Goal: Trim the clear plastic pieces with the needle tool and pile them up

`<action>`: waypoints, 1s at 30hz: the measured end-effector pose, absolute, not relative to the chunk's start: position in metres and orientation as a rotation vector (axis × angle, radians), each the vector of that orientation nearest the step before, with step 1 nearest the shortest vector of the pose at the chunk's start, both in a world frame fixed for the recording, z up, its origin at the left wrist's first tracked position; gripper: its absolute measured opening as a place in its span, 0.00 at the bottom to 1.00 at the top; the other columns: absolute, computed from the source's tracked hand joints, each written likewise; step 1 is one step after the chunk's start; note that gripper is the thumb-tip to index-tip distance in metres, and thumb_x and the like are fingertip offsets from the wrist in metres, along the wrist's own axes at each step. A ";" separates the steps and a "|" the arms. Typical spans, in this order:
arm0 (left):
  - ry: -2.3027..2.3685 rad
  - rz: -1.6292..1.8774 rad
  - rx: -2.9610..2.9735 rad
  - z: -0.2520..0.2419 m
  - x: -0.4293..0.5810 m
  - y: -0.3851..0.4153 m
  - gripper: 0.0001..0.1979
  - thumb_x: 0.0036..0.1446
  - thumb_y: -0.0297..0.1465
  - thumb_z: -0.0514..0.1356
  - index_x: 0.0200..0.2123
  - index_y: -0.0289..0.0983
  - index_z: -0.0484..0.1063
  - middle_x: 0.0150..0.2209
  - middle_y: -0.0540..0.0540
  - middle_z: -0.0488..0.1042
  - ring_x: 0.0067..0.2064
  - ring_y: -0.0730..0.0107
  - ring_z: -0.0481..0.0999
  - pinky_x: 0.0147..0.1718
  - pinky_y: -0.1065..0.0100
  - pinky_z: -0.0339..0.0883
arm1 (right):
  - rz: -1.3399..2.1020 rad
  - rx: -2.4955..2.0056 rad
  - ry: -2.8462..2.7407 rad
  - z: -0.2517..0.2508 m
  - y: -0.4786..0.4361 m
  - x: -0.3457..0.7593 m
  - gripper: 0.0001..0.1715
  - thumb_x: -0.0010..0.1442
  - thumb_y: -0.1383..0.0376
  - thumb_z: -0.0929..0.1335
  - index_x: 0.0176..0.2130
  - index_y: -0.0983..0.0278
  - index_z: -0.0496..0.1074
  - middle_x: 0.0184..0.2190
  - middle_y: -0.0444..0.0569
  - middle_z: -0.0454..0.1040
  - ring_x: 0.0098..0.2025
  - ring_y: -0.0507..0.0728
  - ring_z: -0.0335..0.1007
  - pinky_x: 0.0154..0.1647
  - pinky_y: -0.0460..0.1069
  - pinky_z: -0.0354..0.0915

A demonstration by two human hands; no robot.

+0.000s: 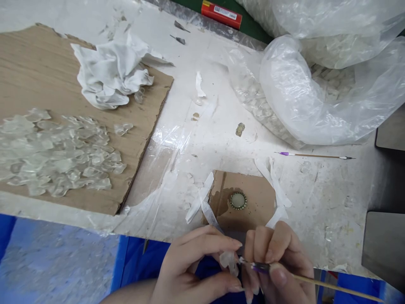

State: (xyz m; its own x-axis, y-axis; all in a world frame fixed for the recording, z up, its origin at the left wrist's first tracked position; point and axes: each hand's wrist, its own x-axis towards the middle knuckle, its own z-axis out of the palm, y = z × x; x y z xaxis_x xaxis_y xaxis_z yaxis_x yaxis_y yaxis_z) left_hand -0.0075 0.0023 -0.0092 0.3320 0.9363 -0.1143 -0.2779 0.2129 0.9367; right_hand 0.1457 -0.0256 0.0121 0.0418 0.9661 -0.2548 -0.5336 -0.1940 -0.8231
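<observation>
Between the fingertips of my left hand is a small translucent piece, curved and petal-like. My right hand is closed round a thin wooden stick with a purple and dark tip. The tip points left and reaches the translucent piece; whether it touches is hard to see. Just beyond my hands, an oval pale cabochon in a beaded metal setting lies on a small cardboard piece, which has a wet-looking stain and white strips at its sides.
Many similar translucent pieces lie on a large cardboard sheet at left, near a crumpled white cloth. Clear plastic bags of pieces stand back right. A second purple-tipped stick and a red box lie on the table.
</observation>
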 end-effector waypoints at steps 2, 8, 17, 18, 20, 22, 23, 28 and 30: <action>0.806 0.973 0.931 -0.009 -0.007 0.001 0.17 0.54 0.28 0.74 0.48 0.46 0.83 0.29 0.47 0.83 0.28 0.73 0.82 0.32 0.79 0.77 | 1.384 -1.020 -0.646 0.011 -0.027 0.149 0.06 0.70 0.59 0.66 0.43 0.54 0.74 0.22 0.38 0.63 0.20 0.50 0.59 0.15 0.43 0.60; 0.602 0.866 0.632 -0.005 -0.005 -0.002 0.17 0.58 0.27 0.71 0.50 0.50 0.82 0.36 0.46 0.86 0.31 0.68 0.86 0.34 0.74 0.81 | 0.965 -1.316 -1.211 0.004 -0.031 0.170 0.14 0.71 0.64 0.65 0.50 0.57 0.79 0.32 0.51 0.81 0.30 0.58 0.77 0.28 0.52 0.73; 0.476 0.781 0.468 -0.002 -0.006 0.001 0.15 0.59 0.30 0.70 0.49 0.49 0.83 0.34 0.45 0.86 0.30 0.64 0.88 0.32 0.72 0.82 | 1.287 -1.036 -1.209 0.001 -0.020 0.165 0.13 0.66 0.62 0.72 0.50 0.52 0.81 0.27 0.48 0.76 0.25 0.55 0.69 0.24 0.49 0.66; 0.481 0.773 0.475 -0.002 -0.005 0.001 0.14 0.59 0.31 0.70 0.48 0.49 0.84 0.34 0.45 0.86 0.30 0.64 0.87 0.31 0.72 0.81 | 1.301 -1.006 -1.185 0.000 -0.020 0.164 0.14 0.65 0.61 0.72 0.51 0.51 0.81 0.25 0.47 0.75 0.24 0.55 0.67 0.24 0.49 0.65; 0.498 0.768 0.518 -0.003 -0.004 0.001 0.14 0.59 0.32 0.70 0.48 0.51 0.84 0.34 0.46 0.85 0.30 0.66 0.87 0.31 0.73 0.81 | 1.350 -0.948 -1.181 -0.001 -0.019 0.165 0.14 0.66 0.60 0.72 0.51 0.50 0.81 0.22 0.45 0.73 0.22 0.54 0.64 0.23 0.48 0.63; 0.546 0.784 0.609 -0.003 -0.005 0.002 0.15 0.59 0.32 0.71 0.49 0.53 0.83 0.33 0.46 0.84 0.29 0.69 0.85 0.29 0.75 0.79 | 1.384 -0.941 -1.213 0.000 -0.016 0.167 0.13 0.67 0.60 0.71 0.50 0.52 0.81 0.21 0.44 0.71 0.22 0.53 0.64 0.23 0.48 0.64; 0.574 0.804 0.679 -0.004 -0.007 0.003 0.15 0.58 0.32 0.71 0.49 0.52 0.83 0.32 0.47 0.83 0.28 0.69 0.84 0.28 0.75 0.79 | 1.381 -0.944 -1.233 0.001 -0.013 0.168 0.12 0.67 0.61 0.71 0.49 0.53 0.82 0.21 0.44 0.71 0.22 0.53 0.64 0.23 0.47 0.64; 0.710 0.867 1.036 -0.004 -0.014 0.008 0.17 0.58 0.32 0.71 0.51 0.44 0.83 0.30 0.43 0.83 0.29 0.65 0.83 0.31 0.71 0.80 | 1.462 -0.920 -1.207 0.004 -0.005 0.168 0.09 0.65 0.63 0.72 0.45 0.54 0.83 0.21 0.43 0.72 0.21 0.52 0.65 0.21 0.46 0.63; 0.749 0.864 1.061 -0.004 -0.015 0.009 0.17 0.59 0.31 0.70 0.52 0.44 0.83 0.30 0.42 0.84 0.29 0.64 0.84 0.30 0.71 0.80 | 1.500 -0.943 -1.158 0.003 -0.007 0.166 0.08 0.65 0.63 0.73 0.44 0.55 0.83 0.21 0.43 0.73 0.22 0.52 0.66 0.22 0.46 0.62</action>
